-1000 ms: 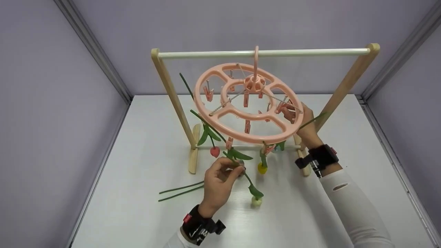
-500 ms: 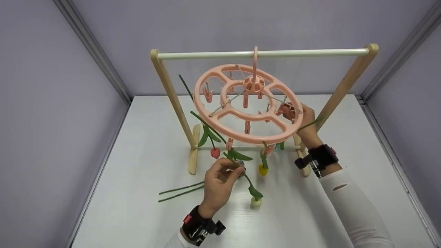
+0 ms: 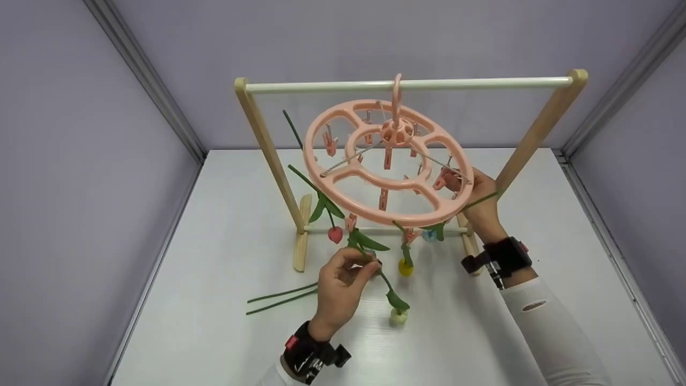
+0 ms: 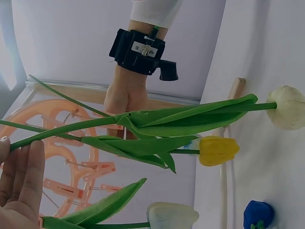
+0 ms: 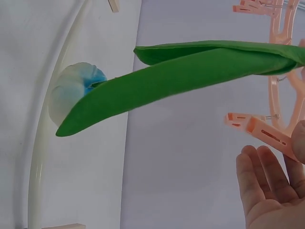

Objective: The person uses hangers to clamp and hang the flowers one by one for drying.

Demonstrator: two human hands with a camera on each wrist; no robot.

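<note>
A pink round clip hanger (image 3: 386, 219) hangs tilted from the white rod (image 3: 482, 82) of a wooden rack. My left hand (image 3: 367, 265) pinches the green stem (image 4: 71, 129) of a white tulip (image 3: 397, 316) just under the hanger's near rim. My right hand (image 3: 455, 179) is at the hanger's right rim. Its thumb lies on a pink clip (image 5: 259, 129) while the other fingers (image 5: 259, 176) stretch out below it. A blue tulip (image 5: 76, 93) with a broad leaf (image 5: 190, 71) hangs beside that hand. Red (image 3: 335, 235) and yellow (image 3: 405, 268) tulips dangle from other clips.
Two loose green stems (image 3: 278, 297) lie on the white table left of my left hand. Another white tulip (image 4: 171, 217) shows low in the left wrist view. The rack's wooden feet (image 3: 301, 241) stand mid-table, and lilac walls enclose three sides.
The hanger has swung and tilted a little, its right rim dropping. My right hand went slightly down and right with it. The left hand has barely moved.
</note>
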